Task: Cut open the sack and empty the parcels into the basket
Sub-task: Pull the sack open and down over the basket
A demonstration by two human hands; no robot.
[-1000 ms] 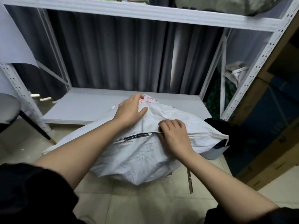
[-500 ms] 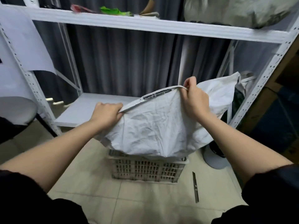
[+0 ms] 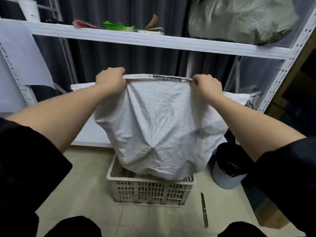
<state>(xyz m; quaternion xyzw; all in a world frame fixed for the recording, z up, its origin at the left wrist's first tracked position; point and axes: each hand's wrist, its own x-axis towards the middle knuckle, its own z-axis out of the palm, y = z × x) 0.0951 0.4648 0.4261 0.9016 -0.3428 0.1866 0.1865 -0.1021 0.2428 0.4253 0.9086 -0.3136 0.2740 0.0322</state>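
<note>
Held sack [image 3: 159, 127] by its top hem, left hand [image 3: 111, 79] and right hand [image 3: 206, 84] fingers curled tight; best shaken squarely above basket [image 3: 150, 190].

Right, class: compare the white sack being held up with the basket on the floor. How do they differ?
The sack is soft, crumpled cloth-like material; the basket is rigid with lattice walls. The sack hangs in the air, gripped at its top hem by the left hand and right hand; the basket stands on the tiled floor, untouched. The sack looks wider than the basket. Both are pale.
</note>
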